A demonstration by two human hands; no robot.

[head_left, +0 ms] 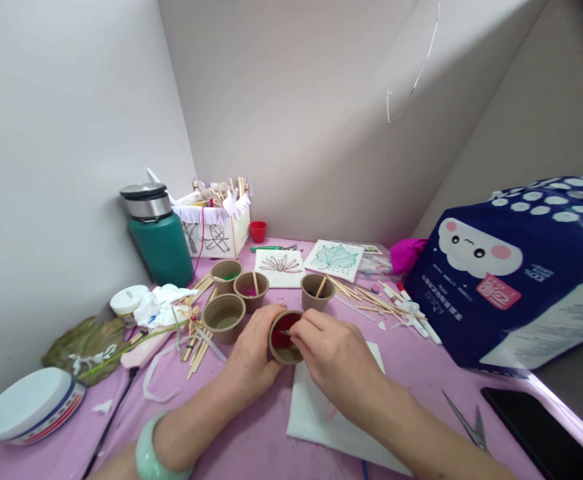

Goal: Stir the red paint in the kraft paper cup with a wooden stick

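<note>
My left hand (256, 350) is wrapped round a small brown cup (285, 359) with red liquid inside, tilted toward me. The fingers of my right hand (329, 343) are pinched over the cup's mouth on a thin light-coloured stick (285, 332), whose tip reaches into the red; most of it is hidden by the fingers. Beneath my right hand and forearm lies a white panel (316, 413) with a faint pink mark. Other brown cups stand just beyond: one with an olive tint (224, 319), one with magenta and a stick (251, 291), one with green (226, 275), one with a dark content (317, 293).
Two drawn-on white panels (280, 268) lie at the back. A green bottle (160, 240) and a white bowl (26, 403) stand left. On the right are loose wooden sticks (366, 297), a large blue package (496, 287), scissors (471, 427) and a black phone (536, 433).
</note>
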